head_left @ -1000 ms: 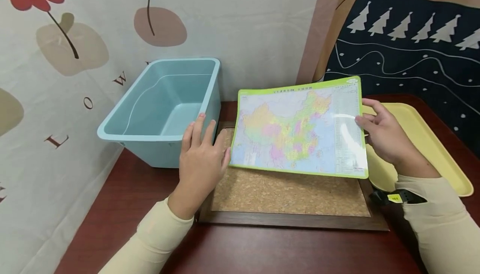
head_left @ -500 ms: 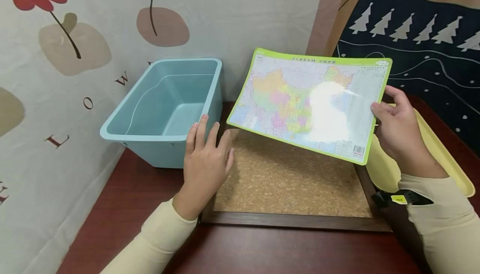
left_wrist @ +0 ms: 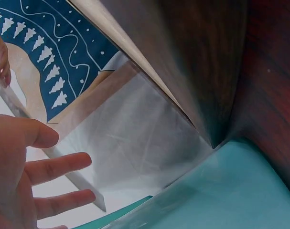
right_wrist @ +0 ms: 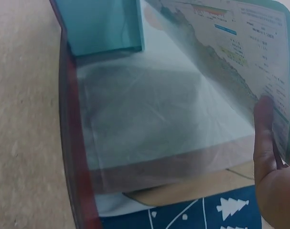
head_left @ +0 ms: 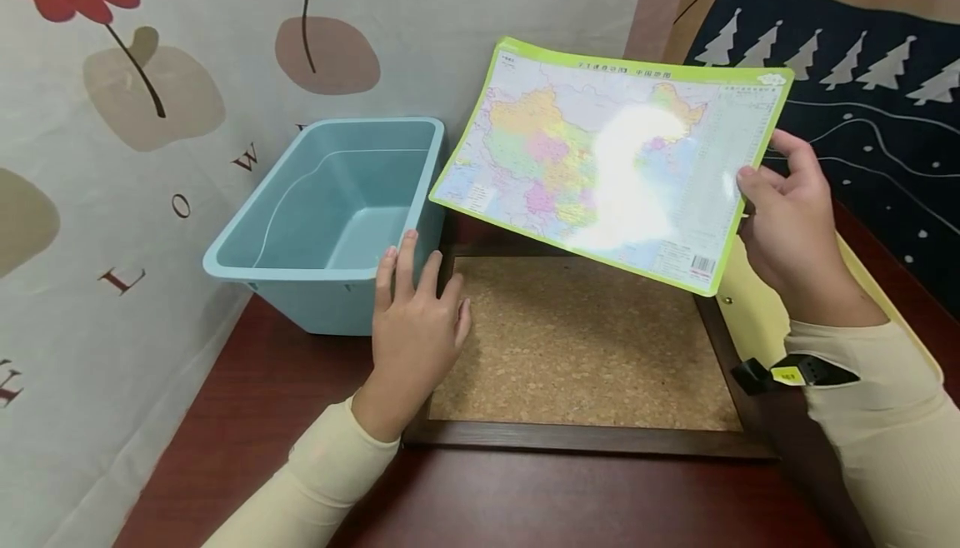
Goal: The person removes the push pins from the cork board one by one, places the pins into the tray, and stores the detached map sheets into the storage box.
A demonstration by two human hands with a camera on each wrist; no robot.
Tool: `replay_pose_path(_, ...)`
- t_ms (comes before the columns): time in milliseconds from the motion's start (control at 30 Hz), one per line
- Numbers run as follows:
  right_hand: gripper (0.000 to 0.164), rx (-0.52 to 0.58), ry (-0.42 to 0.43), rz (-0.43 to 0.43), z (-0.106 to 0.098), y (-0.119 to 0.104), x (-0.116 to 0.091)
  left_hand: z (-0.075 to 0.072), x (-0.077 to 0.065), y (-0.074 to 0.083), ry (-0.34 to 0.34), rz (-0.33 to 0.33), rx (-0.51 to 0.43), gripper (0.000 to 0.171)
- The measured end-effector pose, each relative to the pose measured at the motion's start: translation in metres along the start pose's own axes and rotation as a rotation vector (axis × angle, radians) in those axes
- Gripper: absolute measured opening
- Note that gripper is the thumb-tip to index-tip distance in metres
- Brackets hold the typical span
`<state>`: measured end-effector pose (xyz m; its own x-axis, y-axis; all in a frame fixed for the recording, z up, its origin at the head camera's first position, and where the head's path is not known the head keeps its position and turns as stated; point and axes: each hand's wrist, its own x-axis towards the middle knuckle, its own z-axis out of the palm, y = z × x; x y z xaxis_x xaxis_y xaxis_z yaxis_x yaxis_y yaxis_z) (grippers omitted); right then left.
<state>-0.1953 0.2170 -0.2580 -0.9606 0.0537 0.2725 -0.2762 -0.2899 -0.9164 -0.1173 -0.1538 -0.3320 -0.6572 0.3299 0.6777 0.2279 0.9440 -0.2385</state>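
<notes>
My right hand (head_left: 795, 227) pinches the right edge of a laminated map sheet (head_left: 540, 148) with a green border. The sheet is raised and tilted above a framed cork board (head_left: 585, 348), with glare across its middle. In the right wrist view the thumb and fingers grip the map (right_wrist: 259, 52) near its edge. My left hand (head_left: 416, 331) is spread, palm down, beside the blue plastic bin (head_left: 322, 273), its fingertips right at the bin's near right corner. Its fingers (left_wrist: 63, 167) are extended and hold nothing in the left wrist view.
A yellow tray (head_left: 757, 315) lies to the right of the board, partly behind my right hand and arm. The dark red table (head_left: 525, 498) runs under everything. A printed cloth (head_left: 187, 57) hangs behind and along the left, with a dark tree-patterned cloth (head_left: 877, 140) at the right.
The map has risen from close over the cork board and tilted, its right side lower. My right hand has moved up with it. The left hand has stayed almost still by the bin.
</notes>
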Motion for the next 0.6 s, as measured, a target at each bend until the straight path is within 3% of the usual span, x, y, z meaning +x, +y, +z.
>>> replay_pose_path(267,0.048,0.025,-0.042,-0.035,0.021,-0.005,0.01,0.002,0.001,0.002,0.006,0.011,0.004,0.016)
replay_pose_path(600,0.048,-0.068,-0.059,-0.013,0.044,-0.006,0.022,0.002,0.002,0.003,0.01,0.016,0.004,0.017)
